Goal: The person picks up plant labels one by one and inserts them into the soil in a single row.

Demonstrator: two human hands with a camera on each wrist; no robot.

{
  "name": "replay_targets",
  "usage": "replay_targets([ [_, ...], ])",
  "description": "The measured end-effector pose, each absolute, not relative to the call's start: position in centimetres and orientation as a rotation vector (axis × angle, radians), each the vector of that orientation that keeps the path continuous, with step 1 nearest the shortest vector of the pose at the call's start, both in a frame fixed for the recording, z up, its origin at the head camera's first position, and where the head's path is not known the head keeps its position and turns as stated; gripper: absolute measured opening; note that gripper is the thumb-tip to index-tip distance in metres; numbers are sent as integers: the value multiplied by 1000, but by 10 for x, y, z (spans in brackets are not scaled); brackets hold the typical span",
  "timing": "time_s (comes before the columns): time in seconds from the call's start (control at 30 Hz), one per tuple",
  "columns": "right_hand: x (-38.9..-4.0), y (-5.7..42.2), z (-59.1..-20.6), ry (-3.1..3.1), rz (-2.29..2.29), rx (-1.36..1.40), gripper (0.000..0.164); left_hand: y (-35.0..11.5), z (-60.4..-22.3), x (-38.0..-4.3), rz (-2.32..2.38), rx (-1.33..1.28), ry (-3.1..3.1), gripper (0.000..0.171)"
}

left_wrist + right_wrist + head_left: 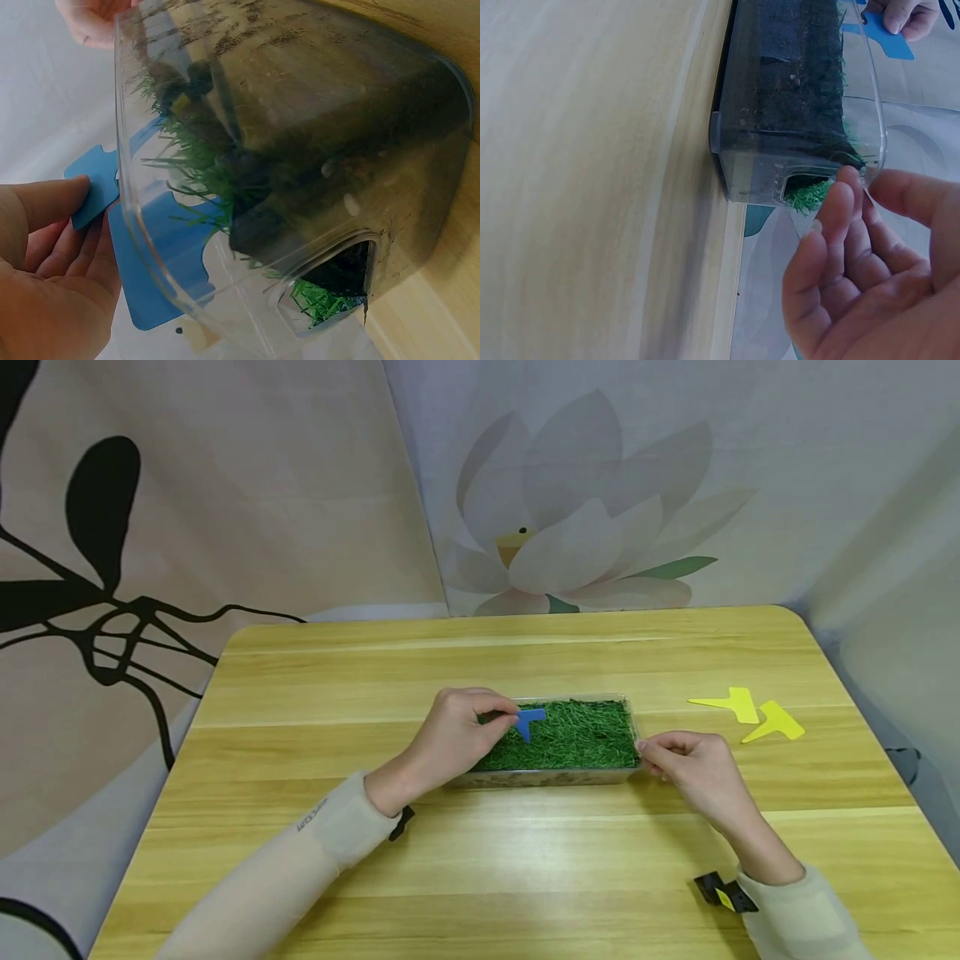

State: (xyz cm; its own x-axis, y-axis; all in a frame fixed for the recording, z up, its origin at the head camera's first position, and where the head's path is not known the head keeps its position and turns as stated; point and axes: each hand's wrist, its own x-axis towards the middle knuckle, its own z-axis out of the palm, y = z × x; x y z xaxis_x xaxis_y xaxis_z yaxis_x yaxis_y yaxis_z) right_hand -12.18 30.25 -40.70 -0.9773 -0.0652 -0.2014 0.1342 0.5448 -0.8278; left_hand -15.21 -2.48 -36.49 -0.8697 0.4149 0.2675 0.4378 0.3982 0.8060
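A clear plastic box (542, 777) of green grass (581, 727) over dark soil stands on the table. Between thumb and fingers, my left hand (457, 731) pinches a blue T-shaped plant label (531, 716) above the grass, its point downward. In the left wrist view that pinched label (97, 176) is beyond the box wall, and a second blue label (154, 262) shows nearer, behind the clear rim; my left hand hides it in the head view. My right hand (693, 768) pinches the box's right end at the rim, thumb and forefinger at the corner (875, 161).
Two yellow T-shaped plant labels, one (738, 703) behind the other (777, 721), lie on the wooden table (510, 868) right of the box. Fabric with a printed flower (573, 518) hangs behind the table's far edge.
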Motion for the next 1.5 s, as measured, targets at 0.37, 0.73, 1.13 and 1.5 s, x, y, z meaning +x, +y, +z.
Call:
replay_targets([
  [0.37,-121,303,-407,2557,-1417,61,32,-25,-363,-153,-1474,-828,-2614,12],
  [0.73,-122,303,-407,2552,-1416,70,33,-24,-364,-155,-1396,-913,-2606,13],
  [1.13,-122,303,-406,2547,-1421,75,32,-24,-361,-156,-1224,-1030,-2612,14],
  [1.5,-122,303,-406,2550,-1410,76,33,-26,-363,-155,-1217,-1037,-2636,14],
])
